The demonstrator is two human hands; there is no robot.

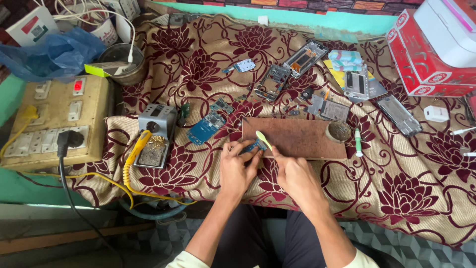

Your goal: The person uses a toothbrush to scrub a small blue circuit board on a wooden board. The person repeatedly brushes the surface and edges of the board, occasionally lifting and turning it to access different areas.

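My left hand (237, 166) pins a small blue circuit board (253, 146) against the near left corner of a brown wooden work board (297, 136). My right hand (293, 173) grips a pale green brush (263, 139), its head resting on the circuit board. Both hands sit close together at the table's front edge, over a floral cloth (396, 188).
A larger blue circuit board (205, 127) lies left of the work board, beside a grey soldering station (156, 134) with a yellow coiled cable. Phone frames and parts (297, 64) lie scattered behind. A switchboard (59, 119) stands at the left, red and white boxes (431, 44) at the right.
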